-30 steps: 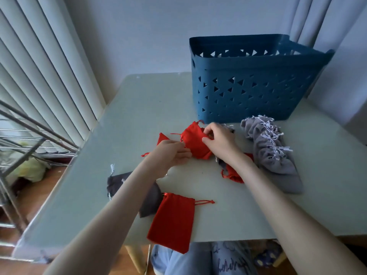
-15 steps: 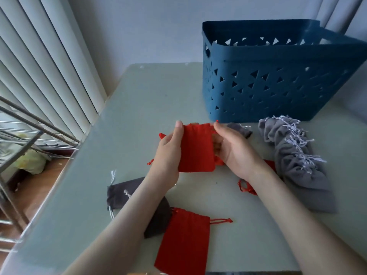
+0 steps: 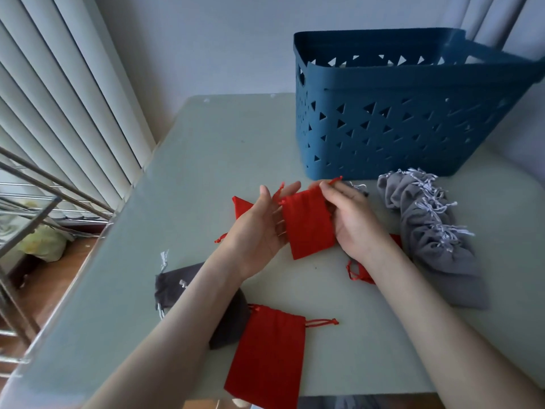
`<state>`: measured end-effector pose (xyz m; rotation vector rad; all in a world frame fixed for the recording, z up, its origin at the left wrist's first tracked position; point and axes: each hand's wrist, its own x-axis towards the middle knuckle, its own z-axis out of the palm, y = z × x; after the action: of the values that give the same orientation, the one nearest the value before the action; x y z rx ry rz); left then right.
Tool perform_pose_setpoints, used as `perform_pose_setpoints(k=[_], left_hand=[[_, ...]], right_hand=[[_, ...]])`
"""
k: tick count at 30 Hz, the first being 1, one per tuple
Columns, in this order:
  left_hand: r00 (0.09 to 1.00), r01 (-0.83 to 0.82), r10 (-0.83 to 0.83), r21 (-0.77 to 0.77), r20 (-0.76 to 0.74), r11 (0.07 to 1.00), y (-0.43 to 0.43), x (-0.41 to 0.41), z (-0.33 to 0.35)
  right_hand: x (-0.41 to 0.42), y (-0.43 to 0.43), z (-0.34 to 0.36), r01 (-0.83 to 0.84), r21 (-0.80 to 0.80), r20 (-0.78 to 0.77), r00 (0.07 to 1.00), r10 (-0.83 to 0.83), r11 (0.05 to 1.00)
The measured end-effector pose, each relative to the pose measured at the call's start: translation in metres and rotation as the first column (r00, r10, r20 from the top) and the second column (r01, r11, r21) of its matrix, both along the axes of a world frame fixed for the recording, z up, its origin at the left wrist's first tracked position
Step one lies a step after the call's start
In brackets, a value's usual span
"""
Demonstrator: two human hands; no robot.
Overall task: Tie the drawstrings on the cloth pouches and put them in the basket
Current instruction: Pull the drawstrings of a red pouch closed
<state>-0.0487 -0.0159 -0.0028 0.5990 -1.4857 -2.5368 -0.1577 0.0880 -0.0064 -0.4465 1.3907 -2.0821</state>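
A red cloth pouch (image 3: 308, 224) is held upright above the table between both hands. My right hand (image 3: 352, 221) pinches its right drawstring at the top corner. My left hand (image 3: 262, 224) is beside its left edge with fingers mostly straight, the left red string lying across its fingertips. The blue basket (image 3: 398, 125) stands just behind, at the back right. Another red pouch (image 3: 267, 352) lies flat at the front edge, over a dark grey pouch (image 3: 182, 287). More red pouches (image 3: 241, 206) lie partly hidden under my hands.
A row of light grey pouches (image 3: 433, 228) with white strings lies to the right of my hands. White vertical blinds (image 3: 59, 113) and a metal rack (image 3: 29, 202) stand off the table's left edge. The table (image 3: 221, 149) is pale green.
The red pouch was lifted off the table and turned upright. My right hand shifted to its top right string; my left hand opened beside its left edge. The view moved closer.
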Motion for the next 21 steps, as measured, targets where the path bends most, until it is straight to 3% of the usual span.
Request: perform_pose_setpoints(k=[11, 17, 21], left_hand=[[0.984, -0.102, 0.078, -0.147, -0.157, 0.984, -0.003, 0.001, -0.007], [0.947, -0.283, 0.276, -0.019, -0.164, 0.959, -0.008, 0.0, -0.004], [0.951, -0.287, 0.288, 0.03, -0.114, 0.958, -0.015, -0.001, -0.003]], right_hand=[[0.001, -0.002, -0.002, 0.075, 0.047, -0.011, 0.997, -0.075, 0.996], [-0.006, 0.004, -0.001, 0.188, 0.014, -0.016, 0.982, -0.188, 0.982], [-0.007, 0.004, -0.004, 0.196, 0.023, -0.038, 0.98, -0.195, 0.98]])
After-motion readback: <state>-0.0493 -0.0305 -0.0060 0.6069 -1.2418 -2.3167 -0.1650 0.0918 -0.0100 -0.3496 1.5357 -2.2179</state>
